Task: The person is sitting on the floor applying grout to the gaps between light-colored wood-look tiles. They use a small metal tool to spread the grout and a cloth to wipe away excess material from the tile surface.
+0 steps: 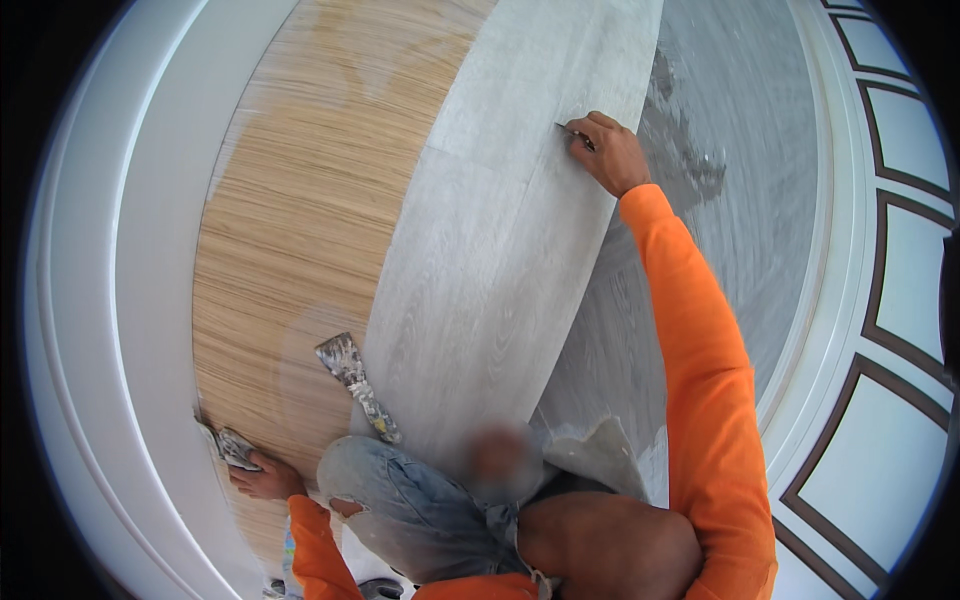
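My right hand (608, 152) is pinched around a thin, dark pointed tool (572, 131), its tip at the pale grey wood-look planks (480, 240). Most of that tool is hidden in my fingers. At the lower left, my left hand (265, 478) is closed on a grey-smeared tool (236, 448) beside the white baseboard, over the tan wood-grain surface (290, 240). The exact kind of either tool is hard to make out. A putty knife (360, 390), crusted with grey and white, lies by my knee, across the edge between tan surface and grey planks.
Right of the planks spreads a darker grey surface (740, 150) with wet-looking dark smears (690, 150). White trim (150, 250) curves along the left, and a white wall with brown-framed panels (910, 270) borders the right. A torn pale piece (600, 455) lies by my legs.
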`<state>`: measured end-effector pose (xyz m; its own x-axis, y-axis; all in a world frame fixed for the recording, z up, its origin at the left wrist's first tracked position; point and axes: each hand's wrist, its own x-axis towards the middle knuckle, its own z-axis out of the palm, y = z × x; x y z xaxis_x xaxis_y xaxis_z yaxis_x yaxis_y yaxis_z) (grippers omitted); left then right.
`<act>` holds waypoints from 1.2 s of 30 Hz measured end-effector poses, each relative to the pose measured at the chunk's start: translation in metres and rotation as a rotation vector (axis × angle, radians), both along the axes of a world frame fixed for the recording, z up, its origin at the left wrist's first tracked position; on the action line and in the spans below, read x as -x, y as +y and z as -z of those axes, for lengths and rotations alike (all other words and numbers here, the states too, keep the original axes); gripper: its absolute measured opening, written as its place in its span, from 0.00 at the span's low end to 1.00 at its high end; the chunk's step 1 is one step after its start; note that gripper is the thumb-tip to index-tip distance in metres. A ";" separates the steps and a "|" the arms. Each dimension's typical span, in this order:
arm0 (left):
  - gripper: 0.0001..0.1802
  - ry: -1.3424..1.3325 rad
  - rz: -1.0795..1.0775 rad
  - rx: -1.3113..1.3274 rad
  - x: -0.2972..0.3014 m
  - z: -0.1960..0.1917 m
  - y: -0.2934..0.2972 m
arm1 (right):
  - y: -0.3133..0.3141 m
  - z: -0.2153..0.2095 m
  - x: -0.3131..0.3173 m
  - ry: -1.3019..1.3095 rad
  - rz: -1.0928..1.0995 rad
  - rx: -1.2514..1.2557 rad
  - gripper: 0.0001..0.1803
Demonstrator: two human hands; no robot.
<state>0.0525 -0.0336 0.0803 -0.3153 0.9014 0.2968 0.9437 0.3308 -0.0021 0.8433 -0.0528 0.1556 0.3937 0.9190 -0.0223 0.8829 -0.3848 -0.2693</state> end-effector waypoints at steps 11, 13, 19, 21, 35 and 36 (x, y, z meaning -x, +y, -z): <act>0.40 -0.004 -0.008 0.022 -0.004 -0.001 0.001 | -0.003 -0.004 -0.013 0.009 0.058 0.024 0.13; 0.38 0.024 0.010 0.000 0.001 0.002 0.001 | -0.002 -0.001 -0.008 0.029 0.090 -0.017 0.13; 0.39 0.024 0.011 0.005 0.001 0.002 0.001 | 0.000 -0.004 -0.011 -0.008 0.066 0.011 0.14; 0.39 0.038 0.022 0.014 0.001 0.002 -0.001 | -0.006 -0.004 -0.011 -0.015 0.086 0.020 0.14; 0.37 0.023 0.033 -0.020 -0.004 -0.002 -0.001 | -0.006 -0.009 -0.005 -0.028 -0.005 0.114 0.14; 0.36 0.020 0.020 -0.006 -0.002 -0.001 -0.003 | -0.003 -0.010 -0.004 -0.023 0.003 0.137 0.14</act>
<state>0.0543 -0.0368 0.0814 -0.2913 0.9055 0.3085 0.9499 0.3119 -0.0187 0.8473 -0.0556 0.1655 0.3984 0.9067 -0.1384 0.8870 -0.4192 -0.1934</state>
